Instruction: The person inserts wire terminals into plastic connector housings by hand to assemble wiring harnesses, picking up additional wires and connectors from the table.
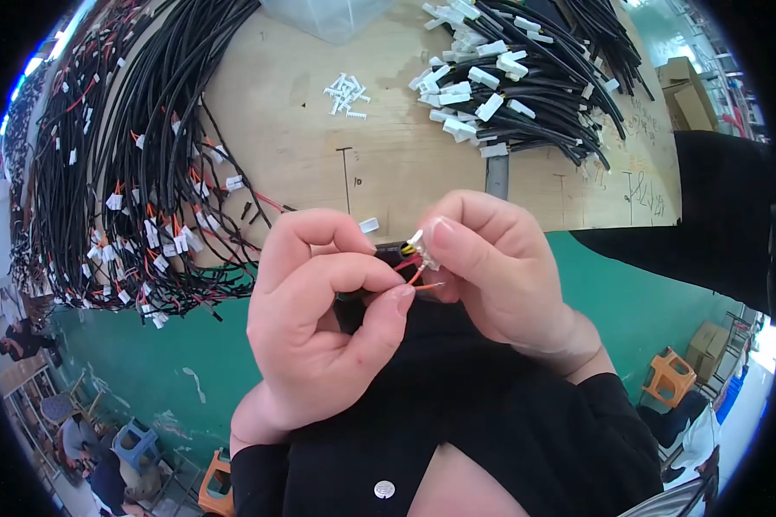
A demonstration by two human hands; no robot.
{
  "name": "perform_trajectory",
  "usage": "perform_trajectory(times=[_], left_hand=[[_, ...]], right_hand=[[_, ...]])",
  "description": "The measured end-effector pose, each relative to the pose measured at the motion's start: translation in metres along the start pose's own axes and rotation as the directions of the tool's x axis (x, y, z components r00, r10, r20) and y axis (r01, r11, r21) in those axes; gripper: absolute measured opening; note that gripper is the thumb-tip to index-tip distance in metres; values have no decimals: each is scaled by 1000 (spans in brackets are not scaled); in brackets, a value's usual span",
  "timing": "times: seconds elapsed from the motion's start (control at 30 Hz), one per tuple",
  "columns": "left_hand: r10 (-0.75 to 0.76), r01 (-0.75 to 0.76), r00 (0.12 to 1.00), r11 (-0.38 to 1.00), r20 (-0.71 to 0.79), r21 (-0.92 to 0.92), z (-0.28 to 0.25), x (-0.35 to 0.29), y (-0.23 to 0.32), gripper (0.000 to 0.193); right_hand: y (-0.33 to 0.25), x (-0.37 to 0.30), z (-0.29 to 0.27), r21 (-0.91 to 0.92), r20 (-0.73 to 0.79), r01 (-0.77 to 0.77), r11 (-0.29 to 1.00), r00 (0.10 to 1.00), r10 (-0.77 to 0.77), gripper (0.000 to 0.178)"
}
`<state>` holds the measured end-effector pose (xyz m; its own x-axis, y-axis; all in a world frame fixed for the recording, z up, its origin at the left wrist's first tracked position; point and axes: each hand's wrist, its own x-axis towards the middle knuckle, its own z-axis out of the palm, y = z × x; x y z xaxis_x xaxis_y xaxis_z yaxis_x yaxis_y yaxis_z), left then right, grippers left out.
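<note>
In front of my chest, my left hand (323, 314) is closed, thumb and forefinger pinching a thin orange wire (424, 285). The wire's end, which looks like a small metal terminal, points toward my other hand. My right hand (504, 267) grips a small white connector (428, 252) between thumb and fingers, partly covered by the thumb. Red and yellow-black wires (408, 251) run into that connector. The two hands almost meet, and the fingers hide most of the cable behind them. Just beyond the left fingertips, a loose white connector housing (369, 226) lies on the table.
A wooden table (293, 138) stretches ahead. Black cables with white plugs (159, 164) pile up at the left, and a bundle with white housings (491, 82) lies at the far right. Small white comb-shaped parts (347, 95) and a clear plastic bin (328, 15) are toward the back.
</note>
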<state>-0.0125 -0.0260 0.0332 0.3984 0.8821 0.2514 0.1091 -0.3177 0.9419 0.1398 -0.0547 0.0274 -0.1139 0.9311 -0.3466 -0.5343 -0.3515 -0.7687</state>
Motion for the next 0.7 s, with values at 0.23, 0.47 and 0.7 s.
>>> perform_trajectory(times=[0.23, 0.47, 0.7], left_hand=[[-21, 21, 1000, 1000, 0, -8, 1, 2, 1, 14], [4, -4, 1000, 1000, 7, 3, 2, 3, 0, 14], [66, -66, 998, 996, 11, 58, -1, 0, -4, 12]], right_hand=[[-2, 0, -3, 115, 31, -94, 989, 995, 91, 17], [-3, -1, -1, 66, -13, -62, 996, 998, 63, 17], [-7, -2, 1, -143, -12, 0, 990, 1000, -2, 17]])
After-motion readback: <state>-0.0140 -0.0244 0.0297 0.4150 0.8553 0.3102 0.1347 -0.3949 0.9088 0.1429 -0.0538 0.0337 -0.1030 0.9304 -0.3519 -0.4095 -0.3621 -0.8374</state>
